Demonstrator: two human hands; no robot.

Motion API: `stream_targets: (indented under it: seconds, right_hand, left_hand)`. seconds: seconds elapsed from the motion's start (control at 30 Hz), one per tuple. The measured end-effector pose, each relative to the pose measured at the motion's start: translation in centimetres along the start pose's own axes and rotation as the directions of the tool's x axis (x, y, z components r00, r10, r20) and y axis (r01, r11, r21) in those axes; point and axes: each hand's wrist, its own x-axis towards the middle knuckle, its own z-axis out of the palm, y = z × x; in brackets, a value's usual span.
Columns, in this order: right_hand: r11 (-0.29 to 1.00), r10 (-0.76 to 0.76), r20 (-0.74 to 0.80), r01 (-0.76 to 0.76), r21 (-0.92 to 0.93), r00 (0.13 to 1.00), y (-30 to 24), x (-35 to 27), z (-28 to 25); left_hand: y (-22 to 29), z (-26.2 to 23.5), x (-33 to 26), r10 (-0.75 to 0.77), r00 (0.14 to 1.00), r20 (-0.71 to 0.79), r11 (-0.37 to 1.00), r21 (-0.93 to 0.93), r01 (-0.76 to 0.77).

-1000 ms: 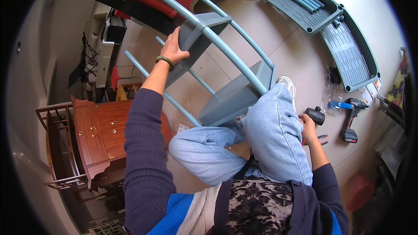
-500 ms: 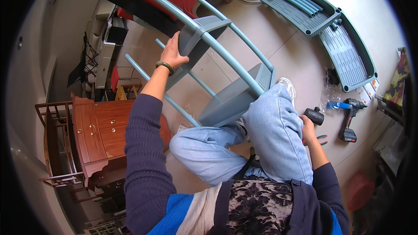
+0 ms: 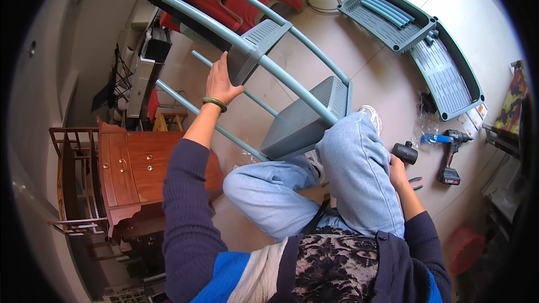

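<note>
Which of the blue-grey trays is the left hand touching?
The mounted tray farther from the knees; the other mounted tray is nearer them, and two loose trays lie to the right.

Before my left hand (image 3: 223,83), the upper tier (image 3: 242,66) of the shelf rack (image 3: 196,15) walls off the way. Between it and the lower tier (image 3: 297,126) I have room to reach, though a long pole (image 3: 297,89) slants across. My right hand (image 3: 398,173) is hemmed in by my bent knee (image 3: 353,151) and the rubber mallet (image 3: 405,152); beyond, open floor (image 3: 387,87) runs to the slatted trays (image 3: 443,73).
</note>
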Motion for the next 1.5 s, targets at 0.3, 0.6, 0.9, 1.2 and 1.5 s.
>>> stream_targets:
  seconds: [0.3,0.6,0.9,1.2,1.5]
  right_hand:
    - [0.998,0.039,0.054,-0.037,-0.05,0.998,0.6,-0.8,0.1]
    - [0.961,-0.036,-0.04,0.045,0.273,0.999,4.3,2.1,2.9]
    - [0.985,0.143,-0.39,-0.092,0.145,0.91,-1.1,6.5,-6.2]
    - [0.776,0.629,-0.703,-0.313,0.547,0.331,14.5,21.4,-20.1]
    - [0.663,0.444,-0.894,-0.694,0.28,0.063,4.0,19.6,-18.2]
  left_hand:
    - [0.6,0.4,-1.6,0.074,0.988,-0.135,0.995,0.076,-0.064]
    - [13.4,8.5,-4.2,0.03,0.866,-0.499,0.998,0.059,-0.001]
    - [22.7,16.5,-7.7,-0.038,0.929,-0.369,0.995,-0.101,0.001]
    - [22.3,15.7,-7.1,0.004,0.951,-0.31,0.985,-0.162,-0.057]
    - [21.7,15.9,-7.2,-0.013,0.946,-0.323,0.994,-0.104,-0.022]
